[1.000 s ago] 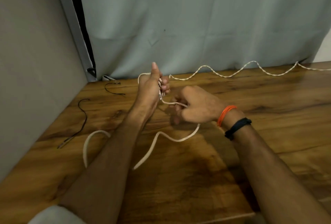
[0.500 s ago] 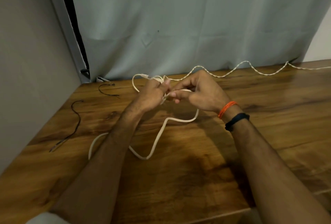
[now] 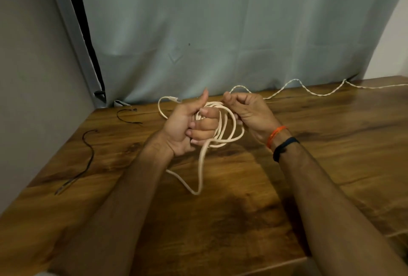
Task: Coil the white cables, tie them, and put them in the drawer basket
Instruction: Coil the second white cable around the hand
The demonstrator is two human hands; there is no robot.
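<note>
Nearest the camera, on the bare wooden tabletop (image 3: 220, 220), a slack tail of the white cable (image 3: 229, 132), dropping from the coil, bending at its lowest point and running back toward the left forearm. Above that, the coil itself, held off the tabletop between both hands, loops stacked into a rough oval, long axis running near to far, open face turned toward the camera. On the coil's left, the left hand (image 3: 187, 127), fingers (image 3: 205, 123) curled through the loops and clamped on them, thumb up. On the coil's right, the right hand (image 3: 249, 112), fingers pinched together on the upper strand, feeding it round; orange and dark bands on that wrist. Behind the coil's left, the cable's plug end, arcing out and pointing right. Best done, by judgement, with even loop size, each new turn laid flat against the last, no twist forced in, and the left grip kept firm so nothing springs apart; enough tail left over for the tie. Left of the coil, two thin black wires (image 3: 88, 156) lying apart on the tabletop. Farthest from the coil, a second braided white cable (image 3: 304, 86) snaking along the back edge toward the right, under a pale curtain (image 3: 220, 32). No drawer basket in view.
</note>
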